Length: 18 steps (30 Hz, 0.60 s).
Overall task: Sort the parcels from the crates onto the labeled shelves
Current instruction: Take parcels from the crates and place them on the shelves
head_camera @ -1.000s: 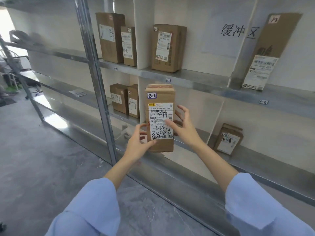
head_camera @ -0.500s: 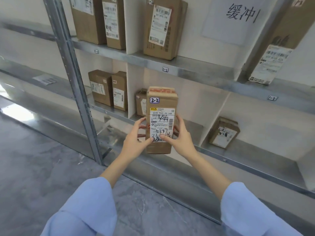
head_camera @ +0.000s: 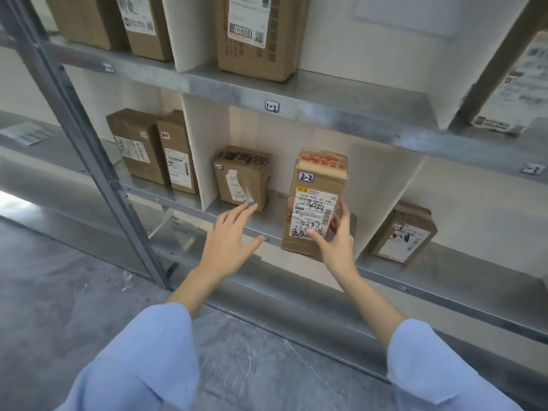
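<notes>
A tall brown parcel marked 2-2 stands upright at the front of the middle shelf, in the bay between two white dividers. My right hand grips its lower right side, thumb on the white label and fingers behind. My left hand hovers open to the parcel's left, fingers spread, reaching toward a smaller brown parcel also marked 2-2 that sits deeper in the same bay. It holds nothing.
Two parcels stand in the left bay and one leans in the right bay. The upper shelf, tagged 1-2, carries several boxes. A metal upright stands at the left; grey floor lies below.
The view came closer to the shelf. The tall parcel moved into the middle bay and now stands on the shelf. My left hand let go of it and opened.
</notes>
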Each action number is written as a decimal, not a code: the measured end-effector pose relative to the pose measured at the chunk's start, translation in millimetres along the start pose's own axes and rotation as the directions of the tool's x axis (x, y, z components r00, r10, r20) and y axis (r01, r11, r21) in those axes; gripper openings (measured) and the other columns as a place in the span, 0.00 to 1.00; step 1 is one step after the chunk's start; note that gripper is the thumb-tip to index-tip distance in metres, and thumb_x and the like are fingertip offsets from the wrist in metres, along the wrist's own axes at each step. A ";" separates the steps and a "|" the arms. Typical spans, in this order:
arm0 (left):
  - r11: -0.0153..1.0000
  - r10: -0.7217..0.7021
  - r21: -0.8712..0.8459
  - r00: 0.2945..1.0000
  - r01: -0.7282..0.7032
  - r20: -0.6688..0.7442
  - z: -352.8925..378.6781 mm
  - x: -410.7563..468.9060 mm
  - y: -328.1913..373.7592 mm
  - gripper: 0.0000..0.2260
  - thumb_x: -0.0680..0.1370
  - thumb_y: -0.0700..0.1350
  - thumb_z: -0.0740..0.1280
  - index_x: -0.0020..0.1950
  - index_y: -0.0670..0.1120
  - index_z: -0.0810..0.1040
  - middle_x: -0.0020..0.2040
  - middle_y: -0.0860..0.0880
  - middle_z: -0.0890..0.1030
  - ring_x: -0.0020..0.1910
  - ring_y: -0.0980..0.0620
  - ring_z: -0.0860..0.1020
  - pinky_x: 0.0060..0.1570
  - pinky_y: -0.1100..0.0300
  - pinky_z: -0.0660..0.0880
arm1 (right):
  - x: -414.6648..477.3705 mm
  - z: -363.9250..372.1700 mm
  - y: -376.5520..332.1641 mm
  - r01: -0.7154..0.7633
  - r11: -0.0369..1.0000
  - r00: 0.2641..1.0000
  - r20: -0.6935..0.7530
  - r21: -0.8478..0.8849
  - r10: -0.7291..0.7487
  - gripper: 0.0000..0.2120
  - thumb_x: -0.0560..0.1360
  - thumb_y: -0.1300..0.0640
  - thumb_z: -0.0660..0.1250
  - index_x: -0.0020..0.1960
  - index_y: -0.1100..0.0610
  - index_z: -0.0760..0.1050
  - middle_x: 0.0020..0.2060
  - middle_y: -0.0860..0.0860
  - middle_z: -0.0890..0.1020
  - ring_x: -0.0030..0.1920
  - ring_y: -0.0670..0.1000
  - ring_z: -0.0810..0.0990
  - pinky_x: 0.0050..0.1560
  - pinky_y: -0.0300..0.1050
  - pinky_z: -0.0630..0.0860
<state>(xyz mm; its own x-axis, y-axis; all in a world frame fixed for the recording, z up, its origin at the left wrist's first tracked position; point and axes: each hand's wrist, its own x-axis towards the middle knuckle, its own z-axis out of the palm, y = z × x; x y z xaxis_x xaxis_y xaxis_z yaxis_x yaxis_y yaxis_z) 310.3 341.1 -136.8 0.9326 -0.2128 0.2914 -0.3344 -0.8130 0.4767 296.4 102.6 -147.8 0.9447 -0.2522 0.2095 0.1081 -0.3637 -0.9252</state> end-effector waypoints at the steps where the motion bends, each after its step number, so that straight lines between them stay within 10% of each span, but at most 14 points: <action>1: 0.998 0.015 0.066 1.000 -0.015 0.000 5.8 8.0 -3.6 0.30 0.78 0.60 0.64 0.78 0.56 0.60 0.77 0.54 0.63 0.74 0.49 0.62 0.68 0.46 0.61 | 9.9 -1.8 8.9 -0.012 1.000 1.000 -0.017 -0.014 0.012 0.45 0.72 0.63 0.75 0.79 0.49 0.52 0.60 0.26 0.67 0.56 0.23 0.70 0.67 0.37 0.64; 7: 0.987 0.024 0.158 0.999 -0.030 0.039 44.5 52.2 -20.8 0.31 0.76 0.63 0.57 0.78 0.56 0.60 0.78 0.53 0.61 0.75 0.48 0.59 0.70 0.48 0.59 | 67.8 2.8 54.3 -0.094 0.995 0.992 -0.083 -0.044 0.090 0.44 0.73 0.63 0.75 0.78 0.46 0.52 0.62 0.36 0.71 0.65 0.43 0.72 0.68 0.43 0.64; 18: 0.981 -0.022 0.192 0.994 0.001 0.108 83.4 90.8 -42.5 0.33 0.75 0.65 0.52 0.77 0.54 0.61 0.77 0.52 0.62 0.75 0.48 0.60 0.69 0.49 0.60 | 120.3 35.8 110.3 -0.161 0.985 0.979 -0.119 0.061 0.168 0.42 0.74 0.59 0.74 0.77 0.43 0.54 0.66 0.42 0.75 0.63 0.37 0.74 0.63 0.40 0.70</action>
<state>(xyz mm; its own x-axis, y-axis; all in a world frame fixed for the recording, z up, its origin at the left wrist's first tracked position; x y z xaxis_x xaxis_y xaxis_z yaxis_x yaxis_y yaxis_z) 420.5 311.1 -199.8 0.9488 -0.2524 0.1900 -0.3018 -0.9019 0.3089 433.1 64.2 -235.9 0.9059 -0.4144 0.0875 -0.0272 -0.2631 -0.9644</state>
